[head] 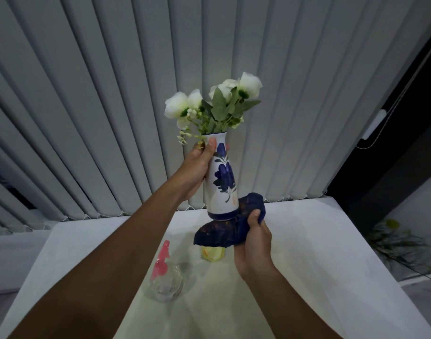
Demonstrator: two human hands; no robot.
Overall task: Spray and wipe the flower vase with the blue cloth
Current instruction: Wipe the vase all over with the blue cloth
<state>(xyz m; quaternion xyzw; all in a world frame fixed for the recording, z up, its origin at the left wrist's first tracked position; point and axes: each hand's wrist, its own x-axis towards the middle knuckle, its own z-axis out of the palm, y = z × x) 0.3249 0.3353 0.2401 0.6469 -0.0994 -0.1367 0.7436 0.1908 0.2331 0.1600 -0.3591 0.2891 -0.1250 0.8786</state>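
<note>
While the left hand (197, 167) wraps the glossy ceramic vase (221, 182) by its narrow neck above the table (319, 241), the right hand (253, 245) clenches crumpled, lacy blue cloth (224, 231) against its dark-banded base; a clear, pink-nozzled spray bottle (164, 277) stands below.

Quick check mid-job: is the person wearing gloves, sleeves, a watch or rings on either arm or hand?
No gloves show on the left hand or the right hand. Both forearms are bare up to the frame's bottom edge, with no sleeves in view. No watch, bracelet or ring shows on either. Fingernails look short and unpainted, as far as the dim picture allows.
</note>
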